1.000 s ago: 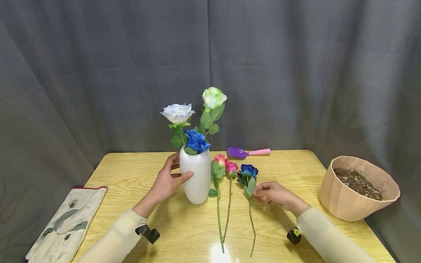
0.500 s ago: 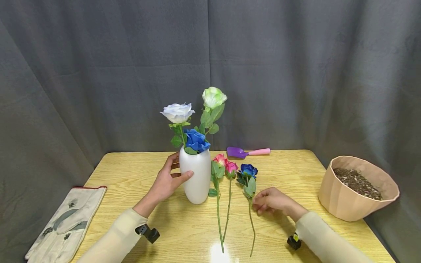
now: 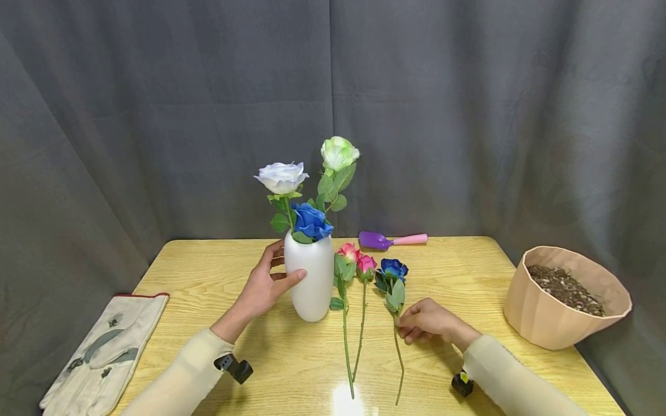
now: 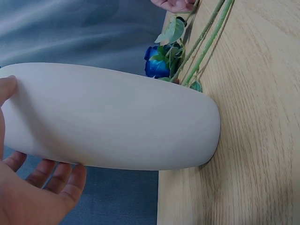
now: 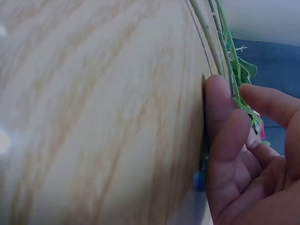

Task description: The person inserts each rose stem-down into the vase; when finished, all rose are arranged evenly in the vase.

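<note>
My left hand (image 3: 265, 283) holds the white vase (image 3: 310, 289) from its left side, thumb across the front and fingers behind. In the vase stand a white rose (image 3: 282, 178), a pale green rose (image 3: 339, 153) and a blue rose (image 3: 311, 222) sitting low at the mouth. A dark blue rose (image 3: 393, 270) lies on the table to the right, and my right hand (image 3: 429, 320) has its curled fingertips at the stem (image 3: 399, 358), just below the leaves. The right wrist view shows that stem running in among the fingertips (image 5: 218, 93), which partly hide it.
Two pink roses (image 3: 366, 264) lie between the vase and the dark blue rose. A purple scoop (image 3: 376, 240) with a pink handle lies at the back edge. On the right stands a peach pot (image 3: 536, 312) of soil; work gloves (image 3: 114, 346) lie at left.
My right hand has slid slightly down along the dark blue rose's stem, towards me, from its leaves to below them. The left hand and the vase have stayed in place.
</note>
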A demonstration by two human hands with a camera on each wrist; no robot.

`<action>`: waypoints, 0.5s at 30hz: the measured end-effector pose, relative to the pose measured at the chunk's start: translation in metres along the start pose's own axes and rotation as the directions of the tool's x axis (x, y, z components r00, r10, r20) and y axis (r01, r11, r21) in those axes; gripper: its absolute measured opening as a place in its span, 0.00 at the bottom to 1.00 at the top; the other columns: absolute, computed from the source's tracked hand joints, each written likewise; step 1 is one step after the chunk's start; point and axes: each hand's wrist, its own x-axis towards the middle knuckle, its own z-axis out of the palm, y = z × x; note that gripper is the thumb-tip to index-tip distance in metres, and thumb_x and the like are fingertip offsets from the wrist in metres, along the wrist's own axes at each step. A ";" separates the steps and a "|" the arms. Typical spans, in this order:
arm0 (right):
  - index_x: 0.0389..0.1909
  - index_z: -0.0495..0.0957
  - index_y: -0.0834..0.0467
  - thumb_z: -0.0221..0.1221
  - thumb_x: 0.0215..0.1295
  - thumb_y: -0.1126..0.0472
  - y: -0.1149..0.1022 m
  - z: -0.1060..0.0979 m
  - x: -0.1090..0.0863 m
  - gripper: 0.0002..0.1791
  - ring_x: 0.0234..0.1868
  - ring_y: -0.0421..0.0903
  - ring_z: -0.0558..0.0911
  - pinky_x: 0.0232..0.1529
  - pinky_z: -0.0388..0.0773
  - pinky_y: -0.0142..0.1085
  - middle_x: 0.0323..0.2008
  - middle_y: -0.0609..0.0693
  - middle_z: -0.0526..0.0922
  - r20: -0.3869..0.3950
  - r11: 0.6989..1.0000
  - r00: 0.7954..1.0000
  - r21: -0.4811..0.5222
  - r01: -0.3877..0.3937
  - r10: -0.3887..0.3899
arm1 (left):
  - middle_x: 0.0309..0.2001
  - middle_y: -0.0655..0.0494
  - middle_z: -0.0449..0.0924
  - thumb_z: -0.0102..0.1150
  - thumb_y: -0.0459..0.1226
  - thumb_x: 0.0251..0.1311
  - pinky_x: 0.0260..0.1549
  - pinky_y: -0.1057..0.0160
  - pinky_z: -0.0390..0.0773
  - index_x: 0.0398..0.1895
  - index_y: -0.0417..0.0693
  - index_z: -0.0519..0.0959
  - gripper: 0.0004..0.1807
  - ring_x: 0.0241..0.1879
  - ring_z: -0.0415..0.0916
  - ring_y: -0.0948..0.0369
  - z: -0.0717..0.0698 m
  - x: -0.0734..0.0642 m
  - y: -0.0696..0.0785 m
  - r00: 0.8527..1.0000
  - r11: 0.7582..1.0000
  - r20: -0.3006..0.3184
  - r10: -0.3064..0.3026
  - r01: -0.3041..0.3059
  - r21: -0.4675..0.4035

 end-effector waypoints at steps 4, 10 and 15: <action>0.37 0.85 0.64 0.63 0.66 0.56 -0.001 0.002 0.001 0.13 0.25 0.40 0.86 0.23 0.79 0.29 0.28 0.51 0.88 0.002 1.000 1.000 -0.006 -0.004 0.004 | 0.70 0.52 0.64 0.66 0.55 0.60 0.64 0.45 0.74 0.74 0.62 0.55 0.43 0.69 0.65 0.49 0.000 0.001 -0.001 1.000 1.000 -0.004 0.002 -0.002 0.011; 0.32 0.85 0.63 0.65 0.64 0.54 -0.002 0.006 0.003 0.14 0.21 0.38 0.84 0.17 0.70 0.26 0.24 0.50 0.87 -0.021 1.000 1.000 -0.027 -0.016 0.015 | 0.70 0.52 0.64 0.66 0.55 0.61 0.64 0.45 0.74 0.75 0.62 0.55 0.43 0.68 0.65 0.49 0.001 0.000 -0.002 1.000 1.000 -0.008 0.007 -0.006 0.023; 0.28 0.85 0.62 0.67 0.62 0.53 -0.004 0.010 0.004 0.14 0.18 0.38 0.82 0.16 0.66 0.26 0.19 0.49 0.86 -0.065 0.998 0.998 -0.049 -0.030 0.027 | 0.70 0.52 0.63 0.66 0.56 0.60 0.64 0.45 0.74 0.74 0.62 0.55 0.43 0.69 0.65 0.49 0.000 0.000 -0.001 1.000 1.000 -0.004 -0.002 0.002 0.014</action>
